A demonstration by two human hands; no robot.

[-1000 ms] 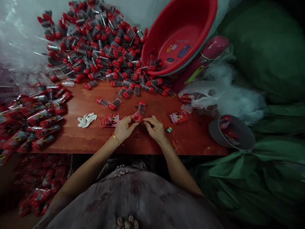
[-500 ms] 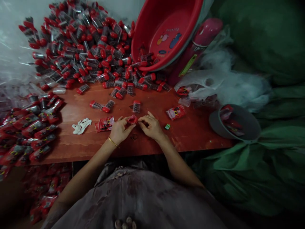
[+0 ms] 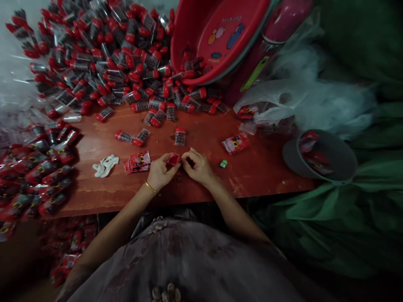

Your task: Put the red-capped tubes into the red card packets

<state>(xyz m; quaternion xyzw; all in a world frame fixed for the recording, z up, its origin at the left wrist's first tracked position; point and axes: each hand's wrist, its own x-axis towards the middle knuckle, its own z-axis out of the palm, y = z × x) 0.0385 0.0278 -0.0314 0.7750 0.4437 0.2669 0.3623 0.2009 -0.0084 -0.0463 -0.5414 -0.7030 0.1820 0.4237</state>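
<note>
A small red packet [image 3: 173,159] is pinched between the thumb and fingers of my left hand [image 3: 160,171], which wears a gold bracelet. My right hand [image 3: 197,167] is closed at the packet's right edge, thumb and fingertips together; what they hold is too small to make out. Flat red printed packets [image 3: 137,162] lie just left of my left hand. Beyond my hands stands a clear container with a red cap [image 3: 180,136], and two more containers [image 3: 140,137] lie to its left. A small green piece [image 3: 223,163] is right of my right hand.
A big heap of red-capped containers [image 3: 103,63] fills the back left, beside a tilted red basin [image 3: 201,33]. Filled red packets [image 3: 40,176] pile at the left. At right are a pink bottle [image 3: 267,50], plastic bag [image 3: 333,105], grey bowl [image 3: 292,161] and red packet [image 3: 236,143].
The view has shifted slightly. The red packet in my left hand looks more spread, and my right fingers have curled closer together beside it.
</note>
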